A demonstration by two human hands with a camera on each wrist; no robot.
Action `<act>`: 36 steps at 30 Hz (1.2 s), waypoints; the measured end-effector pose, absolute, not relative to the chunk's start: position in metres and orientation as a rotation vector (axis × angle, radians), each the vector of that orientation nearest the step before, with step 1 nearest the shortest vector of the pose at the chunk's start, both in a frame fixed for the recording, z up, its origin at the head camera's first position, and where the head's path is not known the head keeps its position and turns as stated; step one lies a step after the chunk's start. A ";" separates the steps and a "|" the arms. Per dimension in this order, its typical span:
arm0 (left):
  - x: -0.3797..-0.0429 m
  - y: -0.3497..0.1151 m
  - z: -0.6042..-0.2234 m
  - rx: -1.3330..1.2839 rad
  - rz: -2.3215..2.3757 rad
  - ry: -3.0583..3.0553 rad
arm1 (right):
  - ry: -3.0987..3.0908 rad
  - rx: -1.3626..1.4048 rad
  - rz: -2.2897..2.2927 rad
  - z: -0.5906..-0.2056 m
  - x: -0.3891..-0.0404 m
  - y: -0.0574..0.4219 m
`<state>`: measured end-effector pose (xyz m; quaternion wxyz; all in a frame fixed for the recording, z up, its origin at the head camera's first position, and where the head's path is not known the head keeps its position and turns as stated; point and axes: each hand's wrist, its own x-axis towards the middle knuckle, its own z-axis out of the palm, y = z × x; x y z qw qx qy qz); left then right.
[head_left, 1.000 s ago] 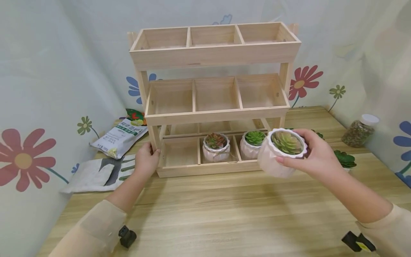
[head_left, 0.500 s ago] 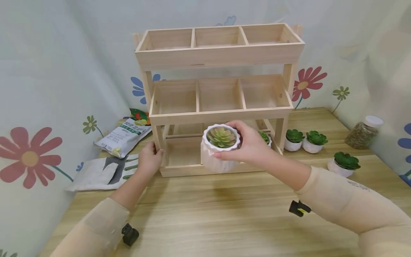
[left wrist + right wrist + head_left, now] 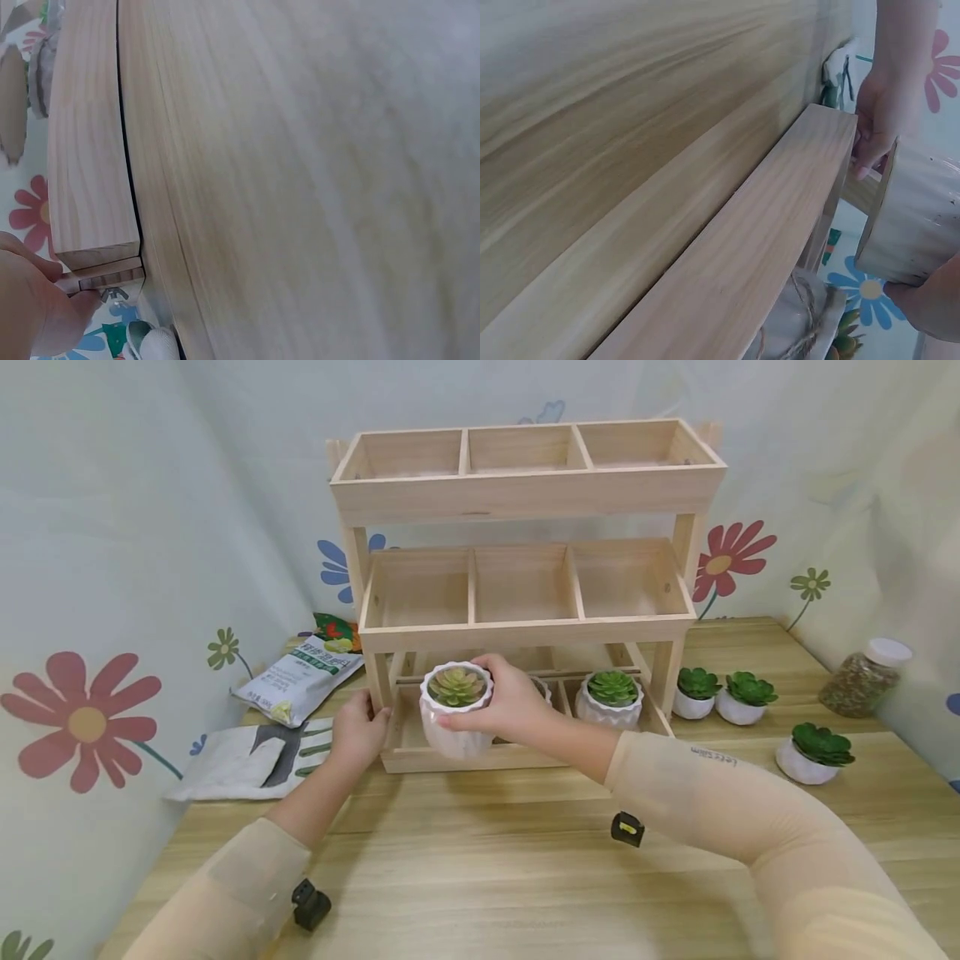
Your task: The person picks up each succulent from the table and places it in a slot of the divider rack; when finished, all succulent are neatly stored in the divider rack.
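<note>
My right hand [image 3: 510, 700] grips a white scalloped pot with a green, pink-tinged succulent [image 3: 452, 727]. It holds the pot in front of the left bottom compartment of a three-tier wooden plant stand [image 3: 525, 500]. In the right wrist view the pot [image 3: 913, 214] shows close above the bottom front board [image 3: 742, 232]. My left hand [image 3: 360, 727] holds the stand's lower left end; in the left wrist view its thumb and fingers pinch the wood there. A second potted succulent [image 3: 611, 697] stands in the right bottom compartment. Behind my right hand, the middle one's pot is mostly hidden.
Several small white pots with dark green succulents [image 3: 813, 752] stand to the right of the stand. A white-lidded jar [image 3: 862, 681] is at the far right. On the left lie a printed bag [image 3: 300, 677] and grey-white gloves [image 3: 232, 768]. The upper two tiers have three compartments each.
My right hand has carried the potted succulent leftward across the front of the stand, from the right compartment to the left one. My left hand keeps its hold on the stand.
</note>
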<state>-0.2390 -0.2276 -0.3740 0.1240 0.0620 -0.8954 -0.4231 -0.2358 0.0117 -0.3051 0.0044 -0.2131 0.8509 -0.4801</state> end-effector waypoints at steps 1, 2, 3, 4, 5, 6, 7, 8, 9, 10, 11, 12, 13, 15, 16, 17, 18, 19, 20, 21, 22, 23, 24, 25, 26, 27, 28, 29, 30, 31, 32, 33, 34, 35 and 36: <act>-0.239 -0.228 -0.374 0.176 -1.237 -2.607 | 2.661 -0.664 -1.512 -0.306 -0.238 0.008; -0.239 -0.228 -0.375 0.175 -1.234 -2.604 | 2.650 -0.663 -1.523 -0.307 -0.240 0.004; -0.239 -0.228 -0.375 0.170 -1.230 -2.603 | 2.643 -0.665 -1.530 -0.308 -0.242 0.001; -0.238 -0.227 -0.375 0.167 -1.232 -2.595 | 2.637 -0.662 -1.538 -0.309 -0.244 -0.003; -0.238 -0.227 -0.375 0.162 -1.226 -2.590 | 2.637 -0.657 -1.541 -0.310 -0.246 -0.007; -0.238 -0.227 -0.376 0.158 -1.225 -2.584 | 2.640 -0.657 -1.537 -0.310 -0.248 -0.010; -0.238 -0.227 -0.376 0.153 -1.220 -2.580 | 2.642 -0.657 -1.535 -0.311 -0.250 -0.013; -0.238 -0.227 -0.376 0.150 -1.214 -2.579 | 2.646 -0.656 -1.531 -0.312 -0.251 -0.016; -0.237 -0.227 -0.377 0.146 -1.208 -2.576 | 2.653 -0.660 -1.527 -0.314 -0.252 -0.019; -0.238 -0.227 -0.377 0.148 -1.205 -2.576 | 2.658 -0.656 -1.530 -0.316 -0.254 -0.023; -0.238 -0.227 -0.377 0.153 -1.200 -2.579 | 2.661 -0.654 -1.535 -0.318 -0.255 -0.026; -0.238 -0.228 -0.378 0.158 -1.196 -2.581 | 2.666 -0.654 -1.541 -0.321 -0.256 -0.029; -0.239 -0.228 -0.378 0.164 -1.197 -2.583 | 2.665 -0.654 -1.549 -0.324 -0.257 -0.032; -0.239 -0.229 -0.378 0.174 -1.203 -2.583 | 2.681 -0.653 -1.548 -0.330 -0.260 -0.037; -0.240 -0.229 -0.378 0.178 -1.203 -2.584 | 2.686 -0.647 -1.550 -0.332 -0.261 -0.040; -0.239 -0.229 -0.378 0.178 -1.203 -2.582 | 2.696 -0.644 -1.543 -0.334 -0.262 -0.041; -0.239 -0.229 -0.378 0.176 -1.204 -2.580 | 2.704 -0.642 -1.536 -0.336 -0.263 -0.043; -0.239 -0.228 -0.377 0.173 -1.209 -2.579 | 2.709 -0.640 -1.532 -0.337 -0.265 -0.044; -0.239 -0.228 -0.377 0.171 -1.208 -2.579 | 2.718 -0.639 -1.526 -0.338 -0.266 -0.045; -0.239 -0.228 -0.377 0.169 -1.207 -2.579 | 2.721 -0.637 -1.526 -0.339 -0.268 -0.046; -0.238 -0.228 -0.376 0.165 -1.204 -2.579 | 2.728 -0.637 -1.524 -0.340 -0.269 -0.047; -0.238 -0.228 -0.376 0.163 -1.206 -2.579 | 2.726 -0.637 -1.529 -0.340 -0.271 -0.048; -0.238 -0.228 -0.376 0.163 -1.209 -2.579 | 2.723 -0.639 -1.535 -0.342 -0.272 -0.049; -0.238 -0.228 -0.375 0.164 -1.210 -2.577 | 2.719 -0.640 -1.542 -0.343 -0.274 -0.050; -0.238 -0.228 -0.375 0.164 -1.211 -2.578 | 2.716 -0.636 -1.545 -0.344 -0.275 -0.051; -0.237 -0.228 -0.375 0.164 -1.214 -2.578 | 2.709 -0.629 -1.554 -0.345 -0.276 -0.053; -0.237 -0.228 -0.375 0.162 -1.211 -2.580 | 2.705 -0.624 -1.559 -0.346 -0.277 -0.054; -0.237 -0.228 -0.374 0.164 -1.214 -2.582 | 2.706 -0.614 -1.559 -0.347 -0.277 -0.055; -0.237 -0.228 -0.374 0.164 -1.215 -2.584 | 2.715 -0.610 -1.550 -0.348 -0.278 -0.056; -0.237 -0.228 -0.374 0.163 -1.213 -2.587 | 2.728 -0.604 -1.537 -0.349 -0.278 -0.057; -0.237 -0.228 -0.374 0.162 -1.213 -2.590 | 2.746 -0.599 -1.518 -0.349 -0.279 -0.058; -0.237 -0.228 -0.374 0.162 -1.212 -2.592 | 2.759 -0.601 -1.507 -0.350 -0.279 -0.058; -0.238 -0.228 -0.374 0.162 -1.209 -2.596 | 2.775 -0.601 -1.490 -0.352 -0.280 -0.059; -0.238 -0.228 -0.374 0.166 -1.211 -2.598 | 2.787 -0.600 -1.474 -0.353 -0.280 -0.059; -0.238 -0.228 -0.375 0.167 -1.208 -2.600 | 2.797 -0.601 -1.462 -0.354 -0.281 -0.060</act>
